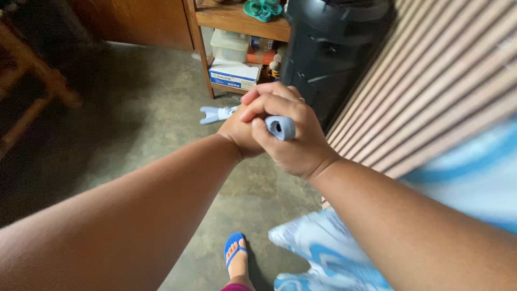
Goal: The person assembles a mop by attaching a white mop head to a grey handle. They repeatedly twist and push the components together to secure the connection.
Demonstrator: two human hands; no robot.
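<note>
Both hands were clasped together around a pale blue plastic tool (pixel 280 127), held out in the air in front of the body, above the floor. The right hand (pixel 293 137) lay on the outside with its fingers (pixel 264 108) curled shut over the tool's thick rounded end, which poked out between thumb and forefinger and showed a dark round hole in its face. The left hand (pixel 239 134) sat just behind, mostly covered by the right one, closed about the middle of the same tool; how tightly its own fingers gripped could not be told. The tool's far end (pixel 215 113) stuck out beyond the left hand, a lighter blue piece that split into short prongs. Beneath the hands lay a bare grey concrete floor (pixel 161 108), mottled and slightly stained. Beyond the hands stood a wooden shelf (pixel 237 20) holding a white box with blue print (pixel 234 74), a clear plastic tub (pixel 229 46) and, on its top board, something teal (pixel 263 8). Just beside the shelf stood a tall black appliance (pixel 334 48), and next to that ran a wall of slatted brown and cream strips (pixel 447 81). A wooden chair frame (pixel 32 81), blurred, stood well apart from the shelf. Below the hands a foot in a blue flip-flop (pixel 236 256) rested on the floor beside blue-and-white patterned cloth (pixel 323 253).
</note>
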